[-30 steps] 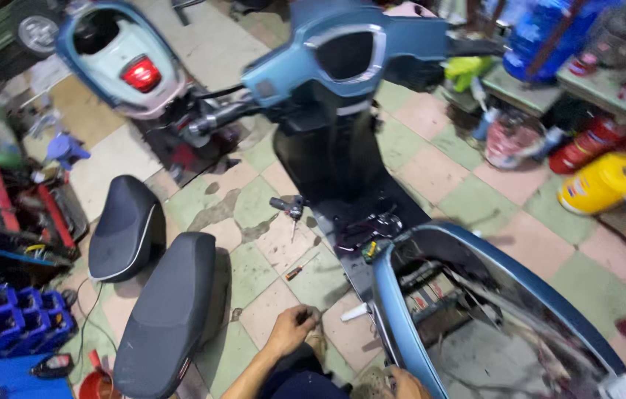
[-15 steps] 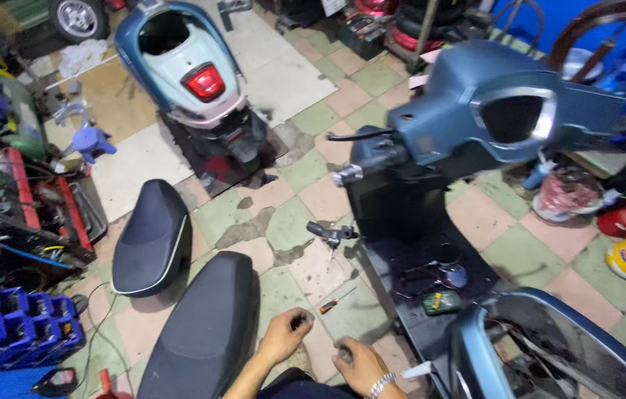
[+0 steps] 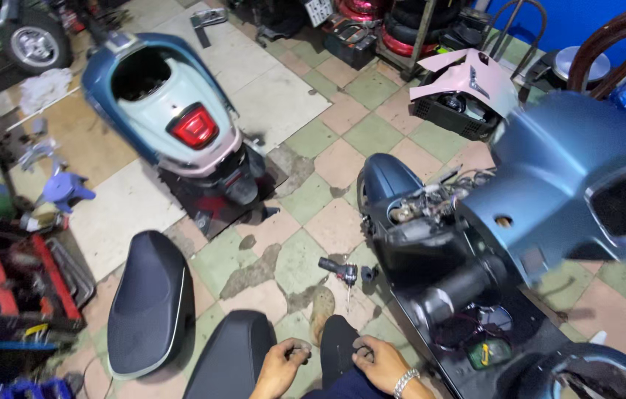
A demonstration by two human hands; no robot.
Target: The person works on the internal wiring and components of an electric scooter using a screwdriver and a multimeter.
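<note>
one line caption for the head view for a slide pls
Both hands, left hand and right hand, rest closed near the knees beside a stripped blue scooter and two detached seats.

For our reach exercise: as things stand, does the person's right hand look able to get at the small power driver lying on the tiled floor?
Probably yes. The power driver lies on bare tiles just ahead of the right hand, with nothing between them.
</note>
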